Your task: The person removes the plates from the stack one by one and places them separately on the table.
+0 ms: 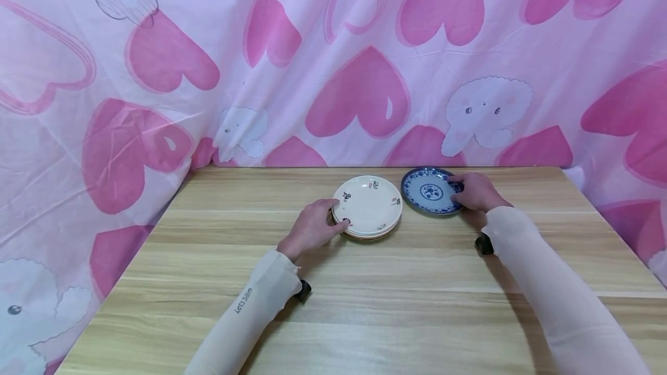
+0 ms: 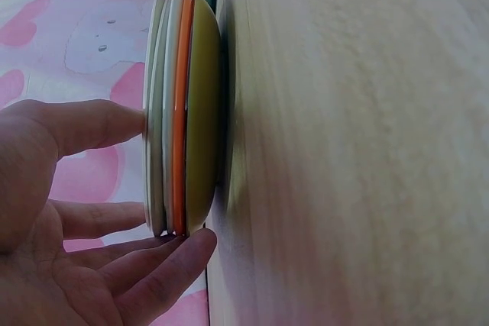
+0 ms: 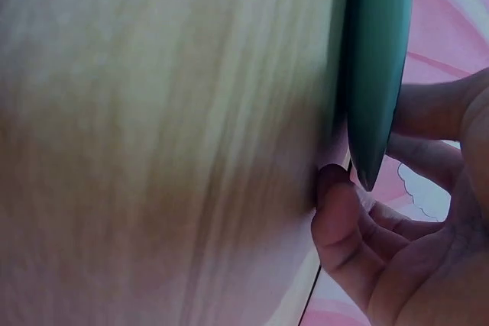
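My left hand [image 1: 311,227] grips the near-left edge of a stack of plates [image 1: 367,204]. The top plate is cream with small dark and pink drawings round its rim. Seen edge-on in the left wrist view, pale rims lie over an orange rim [image 2: 181,112] and a yellow-green bottom plate [image 2: 203,112]. There the thumb lies at the top rim and the fingertips reach round the side. My right hand [image 1: 476,192] pinches the right rim of a blue-and-white patterned plate [image 1: 431,192]. In the right wrist view its outer side [image 3: 378,59] looks green, with fingers at its lower edge.
Both plates and stack are toward the far edge of a wood-grain table [image 1: 375,311]. A pink curtain [image 1: 281,91] with hearts and white animals hangs behind and beside it. A dark wrist device [image 1: 302,291] shows below the left sleeve, another [image 1: 484,244] below the right.
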Tool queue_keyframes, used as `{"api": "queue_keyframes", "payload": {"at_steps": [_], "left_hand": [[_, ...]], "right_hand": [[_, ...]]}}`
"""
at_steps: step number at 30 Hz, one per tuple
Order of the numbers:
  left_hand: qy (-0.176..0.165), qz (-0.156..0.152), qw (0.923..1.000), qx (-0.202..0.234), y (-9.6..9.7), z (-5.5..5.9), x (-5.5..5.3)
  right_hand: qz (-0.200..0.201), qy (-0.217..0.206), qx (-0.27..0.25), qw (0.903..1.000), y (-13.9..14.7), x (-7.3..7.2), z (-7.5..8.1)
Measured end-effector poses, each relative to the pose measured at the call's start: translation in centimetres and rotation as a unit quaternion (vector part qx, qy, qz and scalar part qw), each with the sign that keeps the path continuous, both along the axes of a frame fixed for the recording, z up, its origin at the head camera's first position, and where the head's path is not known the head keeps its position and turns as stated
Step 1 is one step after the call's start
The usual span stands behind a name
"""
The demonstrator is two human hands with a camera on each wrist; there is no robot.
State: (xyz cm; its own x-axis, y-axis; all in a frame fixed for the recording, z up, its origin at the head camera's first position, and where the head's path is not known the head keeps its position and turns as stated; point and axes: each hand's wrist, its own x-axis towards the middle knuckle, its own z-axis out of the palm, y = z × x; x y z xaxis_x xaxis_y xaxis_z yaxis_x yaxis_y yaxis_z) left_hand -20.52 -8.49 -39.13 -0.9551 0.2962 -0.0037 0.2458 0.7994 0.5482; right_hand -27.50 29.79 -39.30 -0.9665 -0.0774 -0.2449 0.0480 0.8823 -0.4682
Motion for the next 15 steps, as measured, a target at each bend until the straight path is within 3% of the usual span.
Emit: {"api": "queue_keyframes", "payload": {"at_steps": [8, 15], "left_hand": [[-0.001, 0.002, 1.0, 0.004, 0.1, 0.1, 0.1], [-0.003, 0.006, 0.9999, 0.014, 0.1, 0.1, 0.1]], "right_hand": [[0.007, 0.041, 0.033, 0.9986, 0.0, 0.3, 0.5], [-0.037, 0.081, 0.04, 0.9952, -1.0, 0.7, 1.6]]}}
